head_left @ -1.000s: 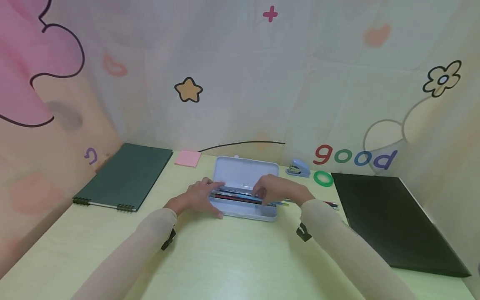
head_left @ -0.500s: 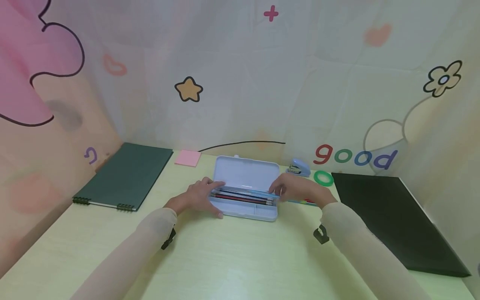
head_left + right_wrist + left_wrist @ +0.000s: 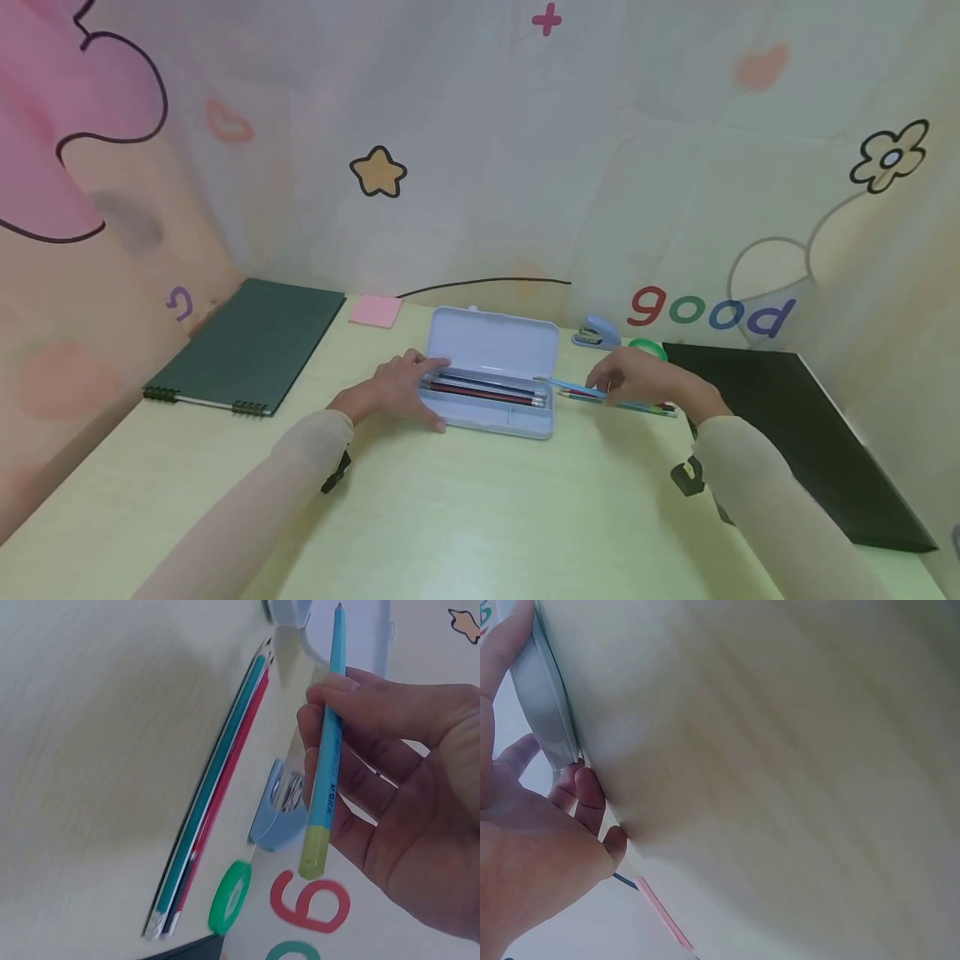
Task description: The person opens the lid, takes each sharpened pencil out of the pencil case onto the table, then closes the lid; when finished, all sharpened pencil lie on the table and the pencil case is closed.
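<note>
My left hand grips the left end of an open white pencil case, thumb at the front and fingers at the end and back. Several dark and red pencils lie in its long compartment. My right hand is right of the case and pinches a light blue pencil with a yellow-green end, its sharpened tip pointing towards the case. Below that hand, a teal pencil and a red pencil lie side by side on the table, with a dark one partly hidden among them.
Behind the right hand stand a blue stapler and a green tape roll. A large black flat board lies at the right. On the left are a dark green spiral notebook and pink sticky notes.
My right hand has lifted the light blue pencil out of the case and carried it right, over the pencils on the table. The left hand has stayed at the case.
</note>
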A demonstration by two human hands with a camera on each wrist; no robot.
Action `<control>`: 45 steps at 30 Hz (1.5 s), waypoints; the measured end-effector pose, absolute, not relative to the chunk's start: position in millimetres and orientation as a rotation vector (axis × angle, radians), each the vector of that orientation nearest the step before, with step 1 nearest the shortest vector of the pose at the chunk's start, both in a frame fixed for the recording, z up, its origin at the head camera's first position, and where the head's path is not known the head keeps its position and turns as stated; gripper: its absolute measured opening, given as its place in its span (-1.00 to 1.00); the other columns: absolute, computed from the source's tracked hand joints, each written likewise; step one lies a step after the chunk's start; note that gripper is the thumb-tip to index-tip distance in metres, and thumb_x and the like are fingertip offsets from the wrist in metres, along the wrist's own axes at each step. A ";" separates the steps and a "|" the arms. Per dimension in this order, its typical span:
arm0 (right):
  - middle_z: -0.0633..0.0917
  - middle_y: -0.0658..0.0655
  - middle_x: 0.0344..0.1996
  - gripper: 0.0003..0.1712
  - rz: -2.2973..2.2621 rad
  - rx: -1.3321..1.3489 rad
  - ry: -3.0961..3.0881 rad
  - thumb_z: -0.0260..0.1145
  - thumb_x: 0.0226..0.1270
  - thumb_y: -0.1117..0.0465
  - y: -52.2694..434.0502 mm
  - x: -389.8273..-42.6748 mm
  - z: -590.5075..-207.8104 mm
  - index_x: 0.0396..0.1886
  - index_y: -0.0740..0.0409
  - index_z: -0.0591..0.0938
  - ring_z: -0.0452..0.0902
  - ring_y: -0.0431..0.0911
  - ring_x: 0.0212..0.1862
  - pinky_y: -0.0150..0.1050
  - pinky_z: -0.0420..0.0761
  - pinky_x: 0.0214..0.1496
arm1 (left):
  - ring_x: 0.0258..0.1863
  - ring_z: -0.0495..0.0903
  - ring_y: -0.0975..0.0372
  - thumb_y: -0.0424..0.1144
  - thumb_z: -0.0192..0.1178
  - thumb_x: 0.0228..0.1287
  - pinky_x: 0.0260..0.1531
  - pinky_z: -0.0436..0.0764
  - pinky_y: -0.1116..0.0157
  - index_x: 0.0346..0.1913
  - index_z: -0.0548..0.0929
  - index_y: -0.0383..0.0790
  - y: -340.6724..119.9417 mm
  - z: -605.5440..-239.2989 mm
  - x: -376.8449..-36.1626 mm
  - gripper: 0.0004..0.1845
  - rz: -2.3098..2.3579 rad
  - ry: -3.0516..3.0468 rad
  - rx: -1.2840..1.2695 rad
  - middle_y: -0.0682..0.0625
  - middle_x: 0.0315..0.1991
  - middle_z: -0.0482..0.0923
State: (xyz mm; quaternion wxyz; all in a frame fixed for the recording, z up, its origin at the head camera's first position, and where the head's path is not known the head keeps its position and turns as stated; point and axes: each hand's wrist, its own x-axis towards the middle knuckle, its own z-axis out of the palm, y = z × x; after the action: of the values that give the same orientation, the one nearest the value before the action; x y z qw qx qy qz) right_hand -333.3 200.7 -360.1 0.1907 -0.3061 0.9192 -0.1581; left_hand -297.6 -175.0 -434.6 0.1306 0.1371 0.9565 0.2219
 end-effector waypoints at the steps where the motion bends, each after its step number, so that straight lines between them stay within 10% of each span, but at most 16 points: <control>1: 0.75 0.04 -0.22 -0.70 -0.446 -0.860 2.583 0.45 0.22 0.36 204.5 -332.6 -360.1 -0.03 0.18 0.74 0.59 -0.11 -0.19 -0.15 0.67 -0.03 | 0.28 0.29 -0.07 0.23 0.54 -0.11 0.27 0.36 -0.11 0.54 0.23 0.16 -175.3 -434.6 -297.6 0.10 0.644 2.779 0.398 -0.18 0.38 0.23; 45: 0.68 0.00 -0.39 -0.73 -0.540 -0.792 2.685 0.43 0.18 0.42 237.8 -325.4 -403.1 -0.10 0.23 0.72 0.49 -0.13 -0.30 -0.19 0.59 -0.12 | 0.26 0.32 -0.06 0.24 0.52 -0.10 0.25 0.40 -0.09 0.53 0.23 0.15 -175.9 -433.7 -298.4 0.09 0.621 2.778 0.404 -0.18 0.35 0.26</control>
State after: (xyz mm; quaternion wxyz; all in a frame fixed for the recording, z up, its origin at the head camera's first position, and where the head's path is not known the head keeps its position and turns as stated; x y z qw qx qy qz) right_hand -325.4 237.8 -403.1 0.1446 -0.2748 0.9319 -0.1874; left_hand -298.4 -175.9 -433.7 0.1330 0.1392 0.9577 0.2141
